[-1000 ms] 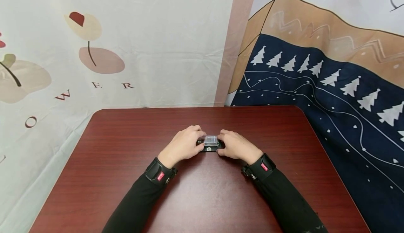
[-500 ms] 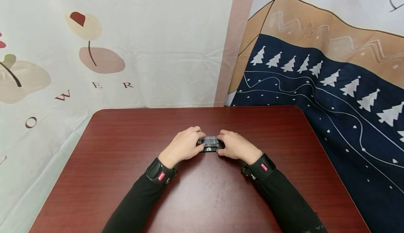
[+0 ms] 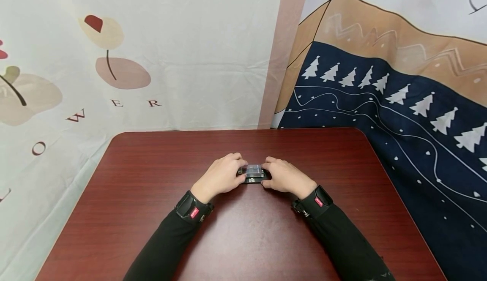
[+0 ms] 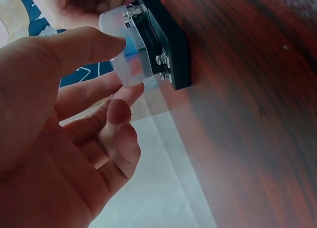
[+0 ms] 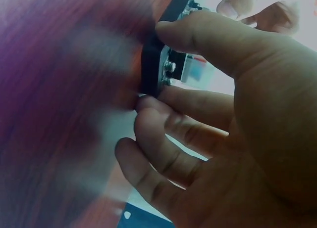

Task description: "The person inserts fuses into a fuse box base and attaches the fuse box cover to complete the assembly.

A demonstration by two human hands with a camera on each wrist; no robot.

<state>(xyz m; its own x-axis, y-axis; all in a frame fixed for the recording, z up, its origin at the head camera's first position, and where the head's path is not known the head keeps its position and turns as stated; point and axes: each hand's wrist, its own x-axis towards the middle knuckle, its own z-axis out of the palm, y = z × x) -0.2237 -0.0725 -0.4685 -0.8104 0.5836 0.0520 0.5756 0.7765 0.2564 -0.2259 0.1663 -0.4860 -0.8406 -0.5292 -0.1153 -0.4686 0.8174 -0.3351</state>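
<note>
Near the middle of the table lies a small device: a black rectangular base point(image 3: 252, 180) with metal screw terminals point(image 4: 161, 60) and a clear plastic cover point(image 3: 253, 170) on top. Red and blue parts show through the cover in the left wrist view. My left hand point(image 3: 222, 173) pinches the cover between thumb and forefinger from the left, its other fingers loosely bent below. From the right, my right hand point(image 3: 288, 176) grips the end of the base, thumb on the near edge and fingers on the far edge. The cover sits over the base, screws exposed at its ends.
The reddish-brown wooden table point(image 3: 152, 213) has rounded far corners. Behind it hangs a pale cloth point(image 3: 209, 61) with printed flowers and letters. A navy and tan cloth point(image 3: 342, 99) with white trees hangs at the right. Both wrists wear black straps point(image 3: 193, 207).
</note>
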